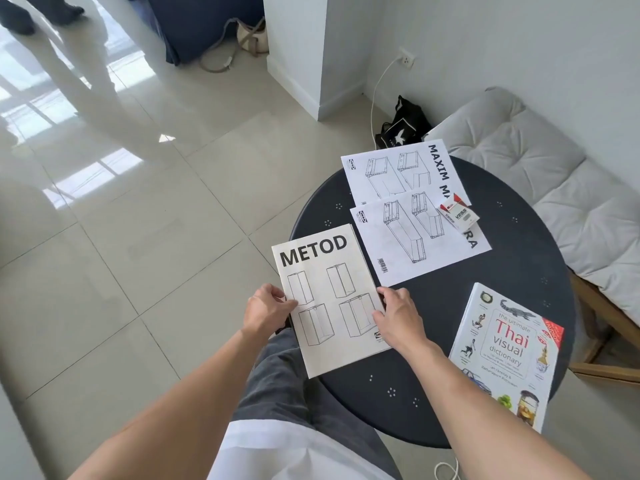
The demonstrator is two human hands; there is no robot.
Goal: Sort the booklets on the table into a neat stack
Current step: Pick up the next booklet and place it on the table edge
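A cream METOD booklet point(325, 292) hangs over the left edge of the round dark table point(485, 258). My left hand point(268, 308) pinches its left edge and my right hand point(398, 318) grips its right edge. Two white MAXIMERA booklets lie farther back, one point(391, 168) partly under the other point(408, 244). A small red and white VESS box point(459, 213) rests on them. A Thai visual dictionary point(507, 355) lies at the table's right front.
A grey cushioned bench point(554, 174) stands to the right of the table. A black bag point(403, 124) and a white cable sit on the tiled floor by the wall. A person's legs show at the top left.
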